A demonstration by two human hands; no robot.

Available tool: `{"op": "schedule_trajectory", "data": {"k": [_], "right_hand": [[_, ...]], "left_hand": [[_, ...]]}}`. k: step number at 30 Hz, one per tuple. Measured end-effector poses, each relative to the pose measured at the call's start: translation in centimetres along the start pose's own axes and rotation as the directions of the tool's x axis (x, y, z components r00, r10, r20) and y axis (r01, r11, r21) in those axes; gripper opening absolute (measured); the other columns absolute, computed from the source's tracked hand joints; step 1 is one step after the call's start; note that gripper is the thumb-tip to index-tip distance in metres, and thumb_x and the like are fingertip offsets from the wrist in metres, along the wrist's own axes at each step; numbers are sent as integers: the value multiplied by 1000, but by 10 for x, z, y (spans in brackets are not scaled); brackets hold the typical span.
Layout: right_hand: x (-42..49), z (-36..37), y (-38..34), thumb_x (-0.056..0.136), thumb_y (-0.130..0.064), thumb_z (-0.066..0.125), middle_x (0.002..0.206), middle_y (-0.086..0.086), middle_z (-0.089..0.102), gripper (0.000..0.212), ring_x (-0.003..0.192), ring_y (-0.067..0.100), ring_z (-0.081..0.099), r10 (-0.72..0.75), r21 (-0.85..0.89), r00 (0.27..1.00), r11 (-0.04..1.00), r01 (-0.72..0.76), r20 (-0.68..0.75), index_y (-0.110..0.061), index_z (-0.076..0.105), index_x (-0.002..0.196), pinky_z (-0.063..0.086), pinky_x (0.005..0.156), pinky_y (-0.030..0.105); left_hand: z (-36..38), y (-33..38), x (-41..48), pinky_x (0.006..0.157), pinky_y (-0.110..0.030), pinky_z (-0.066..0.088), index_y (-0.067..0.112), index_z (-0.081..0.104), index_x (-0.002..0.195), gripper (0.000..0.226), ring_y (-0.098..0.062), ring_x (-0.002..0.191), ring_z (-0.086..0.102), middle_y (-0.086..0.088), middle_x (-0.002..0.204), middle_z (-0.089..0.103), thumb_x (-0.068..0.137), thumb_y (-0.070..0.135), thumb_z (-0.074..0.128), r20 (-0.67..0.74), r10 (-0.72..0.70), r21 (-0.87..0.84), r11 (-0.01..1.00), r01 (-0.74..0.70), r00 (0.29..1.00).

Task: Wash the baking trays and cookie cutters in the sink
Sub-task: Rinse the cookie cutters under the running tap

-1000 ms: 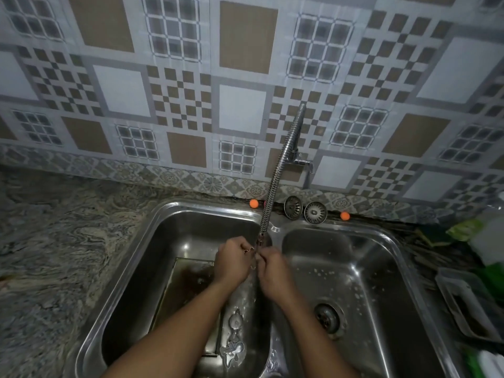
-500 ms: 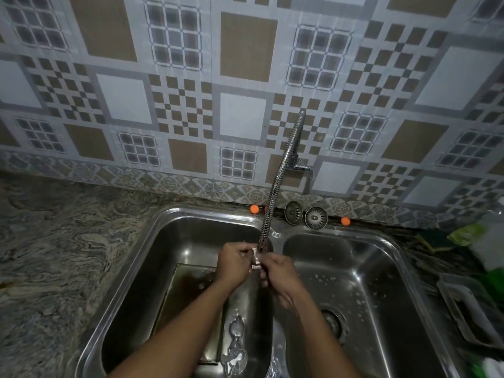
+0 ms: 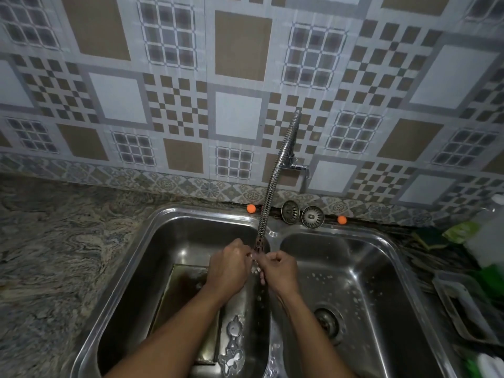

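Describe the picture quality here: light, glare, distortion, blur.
Head view: dim, bluish light; the wide-angle lens bows the tiled wall and countertop; bright glare streaks on the sink rim; the bottle at the right edge is blurred; whether the left hand and right hand hold anything under the faucet hose is unclear.

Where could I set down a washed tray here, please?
Bare: the granite counter left of the sink, and the right basin around its drain. Crowded: the left basin with baking tray and cookie cutters, and the right-hand counter.
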State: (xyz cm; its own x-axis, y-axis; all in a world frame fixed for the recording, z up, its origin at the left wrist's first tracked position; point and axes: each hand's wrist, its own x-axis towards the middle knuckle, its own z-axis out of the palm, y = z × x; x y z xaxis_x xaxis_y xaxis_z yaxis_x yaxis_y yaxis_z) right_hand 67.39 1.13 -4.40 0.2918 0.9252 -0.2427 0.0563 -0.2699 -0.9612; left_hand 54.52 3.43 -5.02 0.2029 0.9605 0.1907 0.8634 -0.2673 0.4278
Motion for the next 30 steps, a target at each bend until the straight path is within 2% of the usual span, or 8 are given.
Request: {"op": "schedule_trajectory", "data": {"k": [6, 10, 14, 18, 21, 23, 27, 30], "right_hand": [[-17, 6, 9, 96, -8, 57, 63, -2, 65, 14, 55, 7, 57, -161, 122, 982, 981, 149, 99, -10, 69, 89, 45, 50, 20], [-14, 4, 12, 87, -13, 70, 63, 4, 65, 10, 48, 8, 53, -83, 212, 996, 973, 89, -35, -5, 72, 81, 44, 48, 22], [-13, 6, 16, 86, -29, 73, 50, 10, 54, 35, 44, 16, 44, 54, 248, 989, 969, -18, -138, -9, 56, 63, 36, 42, 21], [-11, 4, 24, 94, -28, 62, 57, 10, 55, 31, 50, 16, 43, 37, 244, 997, 969, -21, -63, -8, 64, 70, 34, 43, 21], [-11, 5, 24, 94, -18, 61, 66, 9, 62, 17, 59, 17, 48, -3, 249, 997, 968, -15, 74, -9, 72, 85, 39, 49, 18], [-12, 5, 18, 97, -18, 56, 62, 5, 64, 21, 54, 14, 54, 26, 281, 994, 958, -56, 110, -8, 72, 88, 44, 47, 19], [-7, 4, 9, 100, -27, 52, 56, 2, 62, 36, 46, 11, 52, 13, 145, 999, 989, -20, 45, -7, 68, 74, 40, 46, 20], [-5, 9, 15, 99, -24, 54, 55, -5, 58, 36, 53, 5, 48, -56, 54, 998, 997, 56, -5, -12, 64, 66, 36, 52, 23]], "left_hand": [[1, 7, 11, 54, -27, 47, 18, 66, 63, 28, -17, 60, 65, 2, 58, 67, 88, 22, 53, 162, -343, -354, 855, 379, 925], [9, 7, 14, 46, -24, 49, 18, 63, 60, 37, -14, 46, 61, 0, 55, 64, 96, 12, 54, 355, -221, -536, 748, 392, 908], [6, 20, 9, 41, -19, 41, 17, 63, 63, 30, -2, 36, 52, 8, 43, 55, 90, 4, 64, 292, -235, -638, 674, 372, 927], [13, 18, 8, 39, -18, 38, 11, 56, 57, 34, -4, 33, 52, 3, 45, 52, 87, 13, 71, 214, -358, -624, 666, 409, 909], [9, 15, 8, 38, -17, 44, 7, 68, 80, 6, -6, 36, 57, 0, 49, 62, 85, 7, 71, 284, -459, -700, 501, 509, 842], [6, 12, 6, 41, -23, 50, 16, 65, 102, 22, -12, 44, 61, -2, 58, 68, 84, 9, 75, 390, -399, -766, 359, 533, 830], [7, 7, -2, 55, -33, 52, 21, 65, 69, 21, -3, 50, 58, 9, 57, 64, 85, 9, 72, 266, -242, -661, 659, 359, 933], [10, 8, -4, 59, -32, 50, 21, 63, 67, 20, -14, 65, 63, 4, 69, 67, 87, 19, 62, 66, -163, -337, 925, 176, 984]]}}
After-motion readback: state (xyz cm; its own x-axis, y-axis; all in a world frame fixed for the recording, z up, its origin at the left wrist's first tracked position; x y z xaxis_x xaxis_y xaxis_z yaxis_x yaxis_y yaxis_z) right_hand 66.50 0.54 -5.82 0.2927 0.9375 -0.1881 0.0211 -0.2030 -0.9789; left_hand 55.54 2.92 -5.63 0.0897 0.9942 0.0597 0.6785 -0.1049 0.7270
